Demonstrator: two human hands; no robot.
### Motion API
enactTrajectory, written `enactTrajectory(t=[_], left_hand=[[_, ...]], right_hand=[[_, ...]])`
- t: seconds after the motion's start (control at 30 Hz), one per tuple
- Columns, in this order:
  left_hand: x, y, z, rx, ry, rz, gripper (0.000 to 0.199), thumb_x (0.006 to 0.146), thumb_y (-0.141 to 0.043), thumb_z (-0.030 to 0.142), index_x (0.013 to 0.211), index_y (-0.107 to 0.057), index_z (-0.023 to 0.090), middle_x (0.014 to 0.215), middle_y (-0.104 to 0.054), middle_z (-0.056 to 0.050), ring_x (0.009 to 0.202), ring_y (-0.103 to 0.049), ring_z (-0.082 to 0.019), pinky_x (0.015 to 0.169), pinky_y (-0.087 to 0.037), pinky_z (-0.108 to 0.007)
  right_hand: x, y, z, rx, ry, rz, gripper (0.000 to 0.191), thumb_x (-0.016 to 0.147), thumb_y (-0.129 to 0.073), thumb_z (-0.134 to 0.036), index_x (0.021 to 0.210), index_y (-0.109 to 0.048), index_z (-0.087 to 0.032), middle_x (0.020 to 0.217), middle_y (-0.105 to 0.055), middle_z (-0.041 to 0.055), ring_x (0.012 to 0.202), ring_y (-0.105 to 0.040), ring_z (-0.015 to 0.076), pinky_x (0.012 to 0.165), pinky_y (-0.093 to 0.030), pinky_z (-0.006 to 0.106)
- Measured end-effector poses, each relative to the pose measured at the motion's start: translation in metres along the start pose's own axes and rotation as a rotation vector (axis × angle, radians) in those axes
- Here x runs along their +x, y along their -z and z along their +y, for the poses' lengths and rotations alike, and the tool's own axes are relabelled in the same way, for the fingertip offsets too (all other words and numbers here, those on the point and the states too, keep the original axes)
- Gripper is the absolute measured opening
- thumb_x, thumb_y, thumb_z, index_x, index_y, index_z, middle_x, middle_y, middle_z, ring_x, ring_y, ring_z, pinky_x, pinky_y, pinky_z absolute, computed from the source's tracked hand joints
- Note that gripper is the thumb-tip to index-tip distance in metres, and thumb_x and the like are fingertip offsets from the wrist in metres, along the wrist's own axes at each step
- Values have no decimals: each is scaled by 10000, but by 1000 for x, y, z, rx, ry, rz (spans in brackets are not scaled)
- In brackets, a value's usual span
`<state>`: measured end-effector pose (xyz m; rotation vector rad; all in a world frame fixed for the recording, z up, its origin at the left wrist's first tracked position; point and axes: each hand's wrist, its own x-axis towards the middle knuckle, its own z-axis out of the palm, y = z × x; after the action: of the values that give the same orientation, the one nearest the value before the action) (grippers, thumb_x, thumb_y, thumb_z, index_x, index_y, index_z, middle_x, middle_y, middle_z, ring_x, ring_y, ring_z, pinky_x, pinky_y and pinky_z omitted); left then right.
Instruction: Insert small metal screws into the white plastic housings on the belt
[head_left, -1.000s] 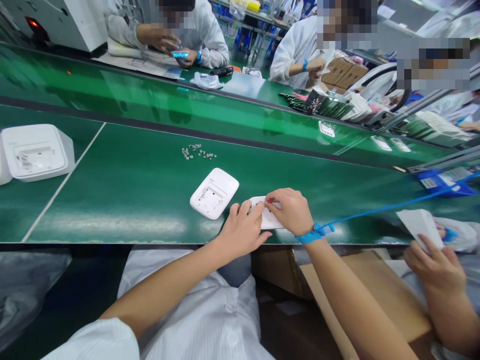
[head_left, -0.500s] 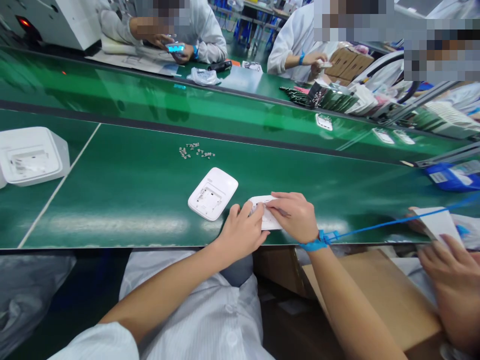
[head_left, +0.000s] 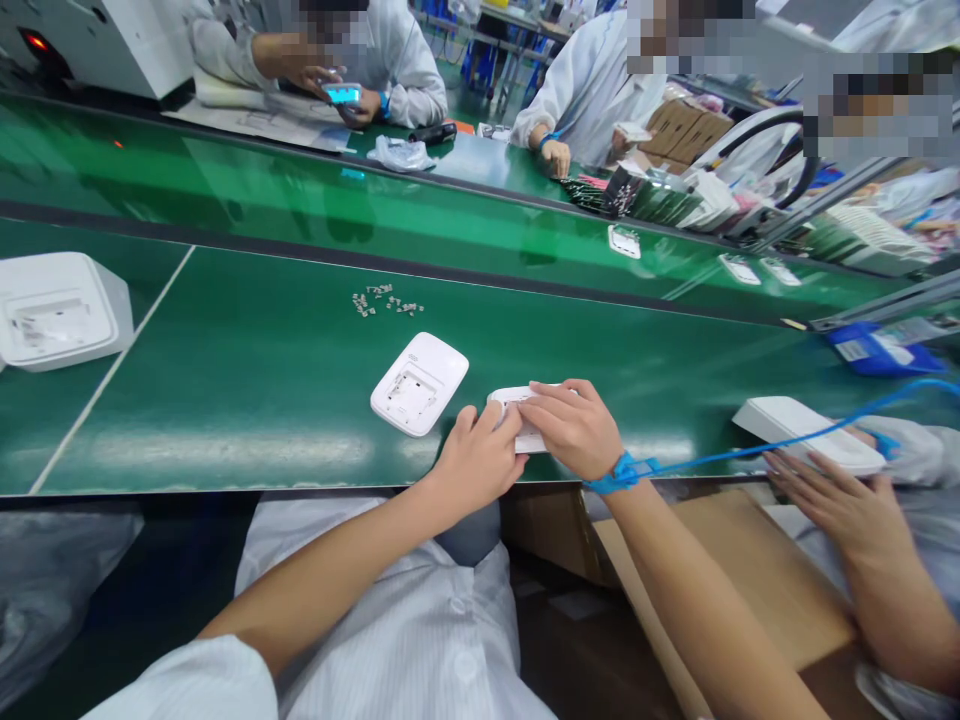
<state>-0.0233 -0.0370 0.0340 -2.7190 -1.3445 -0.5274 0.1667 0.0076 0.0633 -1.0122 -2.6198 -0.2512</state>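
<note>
1. Your left hand [head_left: 474,457] holds the white cover [head_left: 531,442] beneath it, likely steadying it.
2. Your right hand [head_left: 576,428] touches it; whether it pinches anything, I cannot tell.
3. Beyond your grip lie metal bits [head_left: 383,290], presumably for reach.

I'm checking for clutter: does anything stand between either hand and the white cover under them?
Nothing visible: the left hand and right hand both touch the cover. The second cover lies to their left. Directly beneath the hands, the view is blocked.
</note>
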Motion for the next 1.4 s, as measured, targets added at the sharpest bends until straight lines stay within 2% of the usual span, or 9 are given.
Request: enactTrajectory(t=[0.1,0.2,0.37,0.67,0.97,1.07,1.13,1.27,1.4], left_hand=[[-1,0,0,15,11,6,450,993,-399,398,1296,-607,138,1460,-455,-115,1245,-394,-290,888,-348,-430],[-2,2,-1,25,4,12,451,985,-415,402,1281,-608,121,1466,-435,-122,1232,-391,-294,895,-347,-429],[0,7,-2,-50,97,-4,492,947,-496,442,1328,-549,135,1364,-485,-144,1136,-430,-291,863,-357,-434],[1,8,-2,-105,138,-15,472,910,-553,466,1268,-563,159,1342,-467,-160,1127,-421,-307,864,-362,-447],[2,7,-3,-147,171,7,486,895,-573,468,1269,-578,158,1332,-464,-170,1136,-411,-319,872,-360,-453],[-10,11,-3,-217,139,38,412,888,-577,498,1133,-654,175,1298,-500,-153,1134,-423,-308,878,-360,-447],[-23,15,-5,-248,131,102,343,902,-557,490,1015,-682,191,1250,-545,-126,1133,-442,-289,891,-359,-436],[-46,20,-15,-109,351,251,313,925,-530,430,1091,-654,195,1213,-595,-118,1157,-464,-291,924,-349,-450],[-46,22,-29,2,561,235,484,927,-525,463,1280,-540,132,1247,-577,-165,1152,-474,-310,936,-354,-468]], right_hand=[[-2,-5,-1,20,-192,153,197,967,-503,-178,1019,-691,-211,1018,-750,49,1040,-671,201,905,-387,351],[1,-6,-1,16,-331,143,184,925,-567,-273,1039,-692,-201,1061,-735,67,1037,-649,236,908,-378,379],[13,-1,1,55,-369,16,131,884,-598,-280,917,-710,-221,1028,-734,52,1035,-606,251,888,-324,407],[16,-3,7,183,-444,12,117,840,-619,-290,836,-722,-235,991,-730,45,995,-605,258,858,-342,412],[18,-2,7,196,-424,14,116,828,-620,-298,830,-710,-225,990,-724,38,1017,-602,250,872,-347,415],[19,1,-1,199,-335,25,124,847,-606,-294,823,-713,-237,953,-731,24,1049,-599,258,908,-332,436],[19,1,-8,180,-253,102,123,858,-600,-276,824,-716,-252,917,-739,11,1054,-608,269,936,-309,466],[24,-2,-19,180,-206,369,103,825,-615,-301,798,-709,-267,844,-745,11,904,-649,275,895,-349,487],[38,-8,-24,240,-118,423,112,801,-596,-298,762,-691,-253,797,-737,15,798,-661,259,825,-384,469]])
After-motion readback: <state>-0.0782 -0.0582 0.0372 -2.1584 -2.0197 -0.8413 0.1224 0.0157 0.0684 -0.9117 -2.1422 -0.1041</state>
